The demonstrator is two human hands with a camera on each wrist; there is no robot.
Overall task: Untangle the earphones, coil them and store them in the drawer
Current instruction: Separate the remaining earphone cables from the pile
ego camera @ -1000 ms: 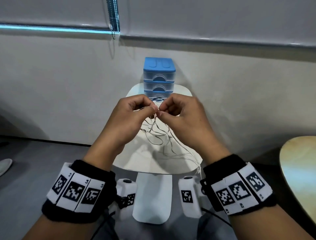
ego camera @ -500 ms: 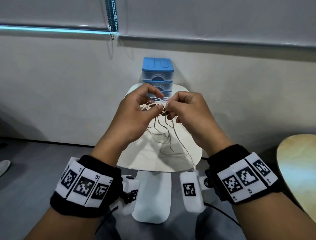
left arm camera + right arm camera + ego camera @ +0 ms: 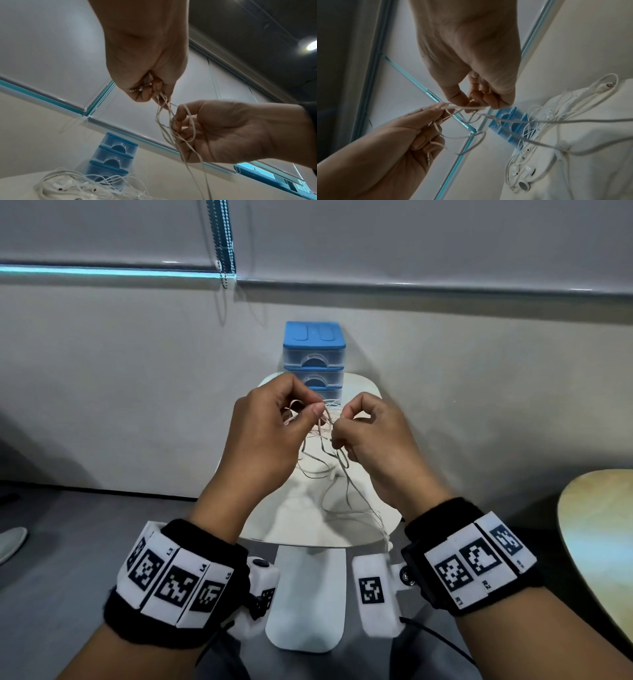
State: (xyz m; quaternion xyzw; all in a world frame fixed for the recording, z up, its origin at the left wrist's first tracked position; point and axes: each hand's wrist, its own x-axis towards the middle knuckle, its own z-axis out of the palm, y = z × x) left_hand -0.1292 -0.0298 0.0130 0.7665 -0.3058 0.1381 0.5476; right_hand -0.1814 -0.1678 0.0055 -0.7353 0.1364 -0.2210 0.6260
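Head view: left hand [image 3: 270, 436] and right hand [image 3: 370, 440] raised over the white surface [image 3: 363, 392], each grip pinched on the earphone cord [image 3: 329, 460]; loops hanging down to the surface; blue drawer unit [image 3: 313, 354] at the far edge, drawers closed

Left wrist view: plug [image 3: 137, 88] tucked in the left fingers [image 3: 142, 94]; more earphones [image 3: 72, 188] piled before the drawers

Right wrist view: right fingers [image 3: 476, 100] clamped on a strand; earbuds [image 3: 524, 174] lying on the surface
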